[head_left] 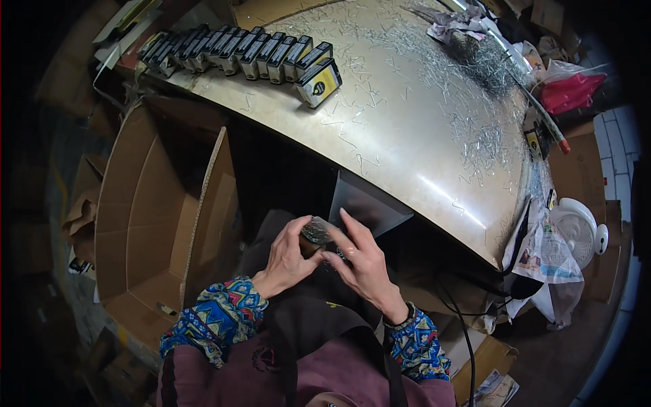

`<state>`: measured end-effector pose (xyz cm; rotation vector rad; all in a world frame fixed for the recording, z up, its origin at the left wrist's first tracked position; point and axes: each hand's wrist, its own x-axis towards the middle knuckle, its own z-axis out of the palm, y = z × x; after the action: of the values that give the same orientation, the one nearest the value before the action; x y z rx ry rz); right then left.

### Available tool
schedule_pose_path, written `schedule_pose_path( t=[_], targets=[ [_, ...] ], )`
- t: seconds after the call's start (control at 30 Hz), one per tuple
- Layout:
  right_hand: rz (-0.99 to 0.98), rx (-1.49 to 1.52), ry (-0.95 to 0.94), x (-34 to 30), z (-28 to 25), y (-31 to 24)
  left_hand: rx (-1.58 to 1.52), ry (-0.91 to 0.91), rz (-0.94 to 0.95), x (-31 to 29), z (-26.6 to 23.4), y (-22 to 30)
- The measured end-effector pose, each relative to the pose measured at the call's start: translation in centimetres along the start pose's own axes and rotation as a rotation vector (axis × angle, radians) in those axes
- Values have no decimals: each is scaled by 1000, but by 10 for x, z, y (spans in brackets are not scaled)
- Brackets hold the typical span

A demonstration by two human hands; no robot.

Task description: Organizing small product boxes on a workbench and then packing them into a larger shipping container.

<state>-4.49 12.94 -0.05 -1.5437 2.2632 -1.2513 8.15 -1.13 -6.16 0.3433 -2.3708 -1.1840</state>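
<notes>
My left hand is curled around a small dark package with a shiny, clear-looking face, held low in front of my body. Close beside it, my right hand has its index finger stretched out and its other fingers bent toward the package. Those fingertips are blurred, and small bright glints show between thumb and palm; what they belong to is too small to make out. Below the table edge, just beyond my hands, a grey translucent sheet sticks out.
A row of black-and-yellow boxes lines the left of the pale table. Thin bent metal wires are strewn over it and heaped at far right. An open cardboard carton stands left; a white fan and cables are right.
</notes>
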Motion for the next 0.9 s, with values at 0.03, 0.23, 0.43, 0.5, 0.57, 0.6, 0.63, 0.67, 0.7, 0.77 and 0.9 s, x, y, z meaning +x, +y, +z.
schedule_pose_path(
  t=[0.03, 0.23, 0.43, 0.5, 0.57, 0.6, 0.63, 0.67, 0.7, 0.77, 0.9],
  targets=[
    [-41, -88, -56, 4, -1, -1, -1, 2, 2, 5, -1, 1],
    [0, -8, -3, 14, -9, -2, -33, -22, -8, 28, -1, 14],
    [346, 586, 199, 8, -28, 11, -128, -89, -130, 39, 3, 22],
    [327, 542, 214, 12, -29, 6, -125, -31, -29, 40, -2, 23],
    [177, 406, 211, 12, -31, 5, -124, -4, -20, 44, -2, 25],
    [113, 337, 231, 14, -33, 3, -115, 16, -15, 47, -1, 27],
    [111, 339, 233, 16, -33, 2, -111, 16, -13, 49, -1, 28],
    [132, 260, 266, 17, -33, 0, -90, 15, 28, 50, 0, 28],
    [153, 180, 298, 19, -31, -3, -68, 15, 69, 52, 1, 29],
    [378, 379, 342, 26, -27, -8, -31, -3, 137, 55, 1, 31],
    [456, 417, 365, 36, -25, -5, -31, -33, 102, 55, 3, 32]
  ],
)
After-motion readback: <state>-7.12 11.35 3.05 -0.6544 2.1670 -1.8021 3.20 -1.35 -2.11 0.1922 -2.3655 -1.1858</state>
